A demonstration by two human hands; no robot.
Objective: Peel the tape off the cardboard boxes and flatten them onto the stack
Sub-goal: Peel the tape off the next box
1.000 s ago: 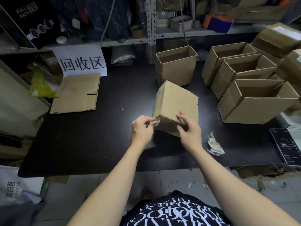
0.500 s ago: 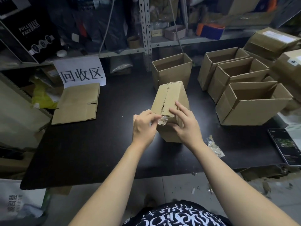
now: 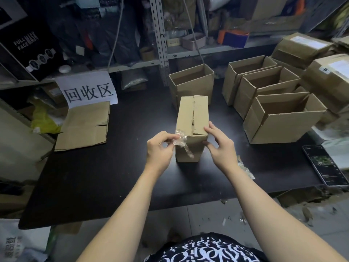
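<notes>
A: Which box is in work?
B: A closed cardboard box (image 3: 190, 118), upright at the middle of the black tabletop (image 3: 113, 176). Its top flaps meet in a seam running away from the camera, slightly gapped.
A: Left hand?
B: The left hand (image 3: 160, 148) is at the box's near left top corner, thumb and fingers curled, pinching a crumpled strip of clear tape (image 3: 180, 140). The strip's upper part is lifted off the cardboard. Its lower end runs down the near face and sticks there.
A: Right hand?
B: The right hand (image 3: 220, 146) is on the near right top corner. Fingers lie spread over the top flap and the thumb is against the near face, so it grips that corner.
A: The stack?
B: The flattened cardboard stack (image 3: 85, 127) lies at the tabletop's far left, well apart from the box, just in front of a white paper sign (image 3: 88, 89) with black characters.
A: Anything else?
B: One open box (image 3: 192, 86) stands right behind the box in work; can't tell if they touch. Three more open boxes (image 3: 279, 127) sit in a row at the right. Sealed labelled boxes (image 3: 324, 80) are beyond them. A tape wad (image 3: 244, 168) lies just right of the right wrist. A phone (image 3: 324, 165), screen up, is near the tabletop's right edge. A cluttered metal shelf (image 3: 162, 44) stands behind.
</notes>
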